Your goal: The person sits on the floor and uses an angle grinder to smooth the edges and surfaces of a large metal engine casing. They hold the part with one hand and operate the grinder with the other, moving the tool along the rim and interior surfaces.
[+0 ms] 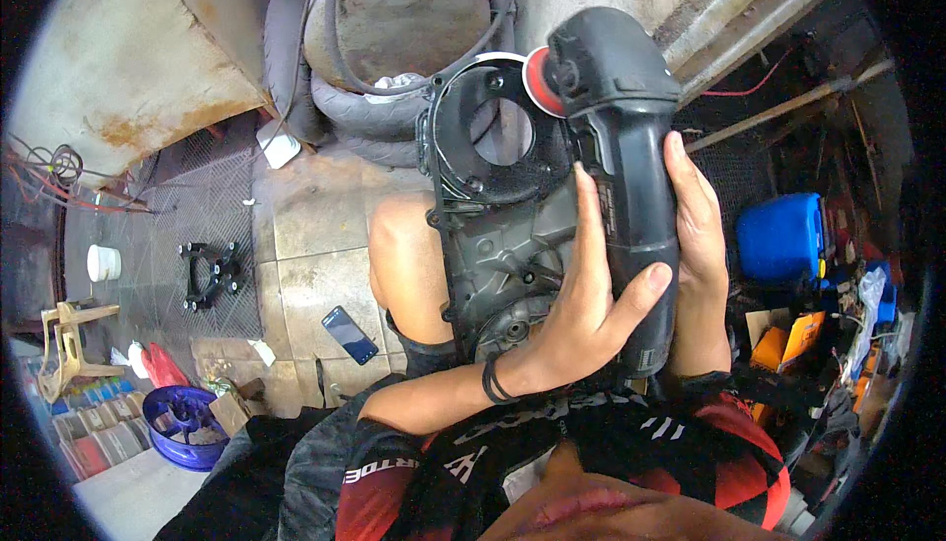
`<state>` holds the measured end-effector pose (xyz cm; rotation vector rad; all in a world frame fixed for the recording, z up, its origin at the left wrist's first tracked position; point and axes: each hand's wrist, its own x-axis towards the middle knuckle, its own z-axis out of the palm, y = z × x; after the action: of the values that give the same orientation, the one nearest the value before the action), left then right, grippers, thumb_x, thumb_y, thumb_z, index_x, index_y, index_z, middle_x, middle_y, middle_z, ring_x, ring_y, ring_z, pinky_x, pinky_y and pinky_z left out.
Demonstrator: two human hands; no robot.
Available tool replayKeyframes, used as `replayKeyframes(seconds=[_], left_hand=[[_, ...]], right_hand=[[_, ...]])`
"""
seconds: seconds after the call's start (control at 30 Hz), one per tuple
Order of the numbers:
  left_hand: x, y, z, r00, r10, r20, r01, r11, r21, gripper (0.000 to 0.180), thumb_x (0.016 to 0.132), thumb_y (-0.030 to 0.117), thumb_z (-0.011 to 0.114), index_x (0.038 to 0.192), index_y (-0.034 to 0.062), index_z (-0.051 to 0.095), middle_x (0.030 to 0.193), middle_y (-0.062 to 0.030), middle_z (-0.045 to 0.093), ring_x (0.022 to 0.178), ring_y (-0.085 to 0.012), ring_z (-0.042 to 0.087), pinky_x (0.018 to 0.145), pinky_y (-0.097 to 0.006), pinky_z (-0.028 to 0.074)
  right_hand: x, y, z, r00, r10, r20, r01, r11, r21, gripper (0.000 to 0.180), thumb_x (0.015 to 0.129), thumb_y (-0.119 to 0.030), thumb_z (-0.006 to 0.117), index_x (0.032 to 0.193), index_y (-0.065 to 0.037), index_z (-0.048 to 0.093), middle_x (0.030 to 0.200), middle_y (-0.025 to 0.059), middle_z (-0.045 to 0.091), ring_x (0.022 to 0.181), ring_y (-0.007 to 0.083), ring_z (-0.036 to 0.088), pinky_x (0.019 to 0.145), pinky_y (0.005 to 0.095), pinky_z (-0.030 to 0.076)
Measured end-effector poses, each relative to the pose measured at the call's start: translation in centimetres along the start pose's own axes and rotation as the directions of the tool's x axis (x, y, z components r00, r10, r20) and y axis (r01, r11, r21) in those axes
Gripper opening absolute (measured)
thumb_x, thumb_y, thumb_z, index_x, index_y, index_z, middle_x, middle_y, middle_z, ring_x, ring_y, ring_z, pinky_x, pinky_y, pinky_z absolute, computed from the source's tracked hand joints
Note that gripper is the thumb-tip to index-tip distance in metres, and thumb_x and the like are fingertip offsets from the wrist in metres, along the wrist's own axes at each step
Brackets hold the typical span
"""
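Both my hands hold a black power grinder (616, 117) upright, its red round pad (541, 83) facing left. My left hand (588, 300), with black bands at the wrist, wraps the grinder's handle from the front, thumb across it. On the handle's right side my right hand (697, 221) grips with its fingers pointing up. The red pad touches the upper rim of a black and grey engine cover (498, 231) with a large round opening. That cover stands on edge against my bare knee (406, 245), just left of the grinder.
A dark phone (349, 334) lies on the tiled floor by my knee. Farther left are a black metal bracket (210, 273), a white tub (103, 262), a wooden stool (67, 344) and a blue bowl (182, 428). A grey tyre (340, 102) lies ahead; a blue canister (781, 237) stands right.
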<state>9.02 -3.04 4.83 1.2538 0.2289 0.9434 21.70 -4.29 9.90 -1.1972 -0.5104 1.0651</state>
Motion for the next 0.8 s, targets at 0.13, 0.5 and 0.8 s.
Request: replayKeyframes(seconds=[0.13,0.5,0.8], left_hand=[[-0.1,-0.4,0.3,1.0,-0.009,0.028,0.01,0.999,-0.035,0.089,0.096,0.028,0.051,0.142,-0.0121,-0.014,0.15,-0.0337,0.001,0.142,-0.0381,0.008,0.115,-0.04,0.012],[-0.1,0.3,0.1,1.0,-0.013,-0.017,0.012,0.998,-0.063,0.09,0.095,0.025,0.052,0.142,-0.0109,-0.015,0.15,-0.0337,0.0,0.143,-0.0376,0.008,0.115,-0.04,0.012],[-0.3,-0.3,0.3,1.0,-0.027,0.001,0.027,0.999,-0.022,0.089,0.095,0.026,0.051,0.142,-0.0121,-0.015,0.15,-0.033,0.001,0.143,-0.037,0.009,0.115,-0.039,0.012]], right_hand=[[-0.2,0.1,-0.5,1.0,-0.002,-0.017,0.002,1.0,0.01,0.038,0.1,-0.034,0.046,0.109,0.0,0.062,0.096,0.0079,0.068,0.078,0.0116,0.065,0.07,0.0251,0.053],[0.0,-0.3,0.4,0.999,0.005,0.033,-0.004,0.999,-0.032,0.041,0.1,-0.036,0.045,0.112,0.0,0.06,0.095,0.0084,0.068,0.077,0.0125,0.065,0.07,0.0251,0.054],[-0.3,-0.1,-0.4,0.999,0.016,0.05,-0.015,0.999,-0.03,0.041,0.1,-0.036,0.045,0.114,0.0,0.059,0.098,0.009,0.067,0.08,0.0132,0.065,0.073,0.0253,0.053]])
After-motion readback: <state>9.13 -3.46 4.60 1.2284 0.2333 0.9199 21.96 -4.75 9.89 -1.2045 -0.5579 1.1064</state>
